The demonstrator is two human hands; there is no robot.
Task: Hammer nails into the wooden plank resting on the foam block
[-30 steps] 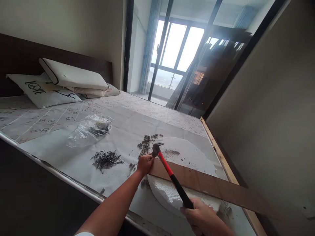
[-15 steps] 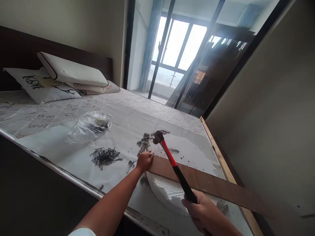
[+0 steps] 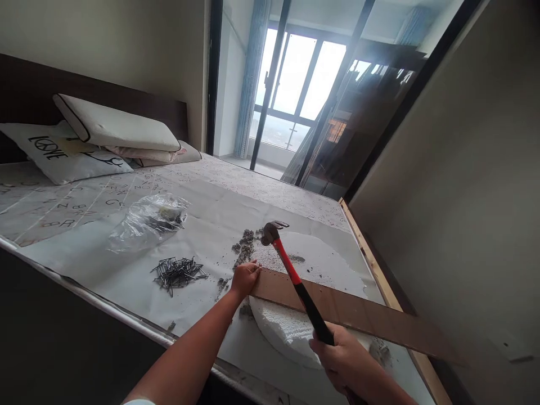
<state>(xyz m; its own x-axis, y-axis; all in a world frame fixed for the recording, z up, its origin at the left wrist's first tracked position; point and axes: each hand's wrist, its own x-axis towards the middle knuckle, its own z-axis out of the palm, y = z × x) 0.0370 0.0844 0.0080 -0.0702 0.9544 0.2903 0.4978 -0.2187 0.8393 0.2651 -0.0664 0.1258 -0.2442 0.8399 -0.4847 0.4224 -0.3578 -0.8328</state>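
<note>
**Hammer lifted clear of the board, head hanging above its end**

Up it has come! A second ago the hammer [image 3: 295,275] had its head down at the end of the board [image 3: 358,315]; now the head hangs above that end, hardly changed over the last half second. The left hand [image 3: 244,277] hasn't budged: its fingers are bunched together against the board's end, at eleven o'clock from the right hand [image 3: 341,360]. Down at five o'clock, the right hand is clamped round the black grip low on the handle.

By the look of it, this hammer is top-heavy, with a steel head on a stiff red and black shaft. A hold low on the grip, as here, gives reach, while a hold nearer the head would give finer control. The board looks thin, rigid and light. It lies on a foam slab [image 3: 291,332] that probably gives and crumbles under force, so the board may bounce.

Loose nails [image 3: 177,273] sit at nine o'clock from the left hand. A crumpled plastic bag [image 3: 145,222] lies beyond them at ten, and grey grit [image 3: 244,244] is scattered at twelve. All of it rests on the bed [image 3: 63,225], with pillows [image 3: 113,126] far off at ten o'clock.

Whether the left fingers pinch something small is too fine to make out. The butt of the handle is buried in the right hand, the board's far end runs out of shot at four o'clock, and the bag's contents are a blur.
</note>
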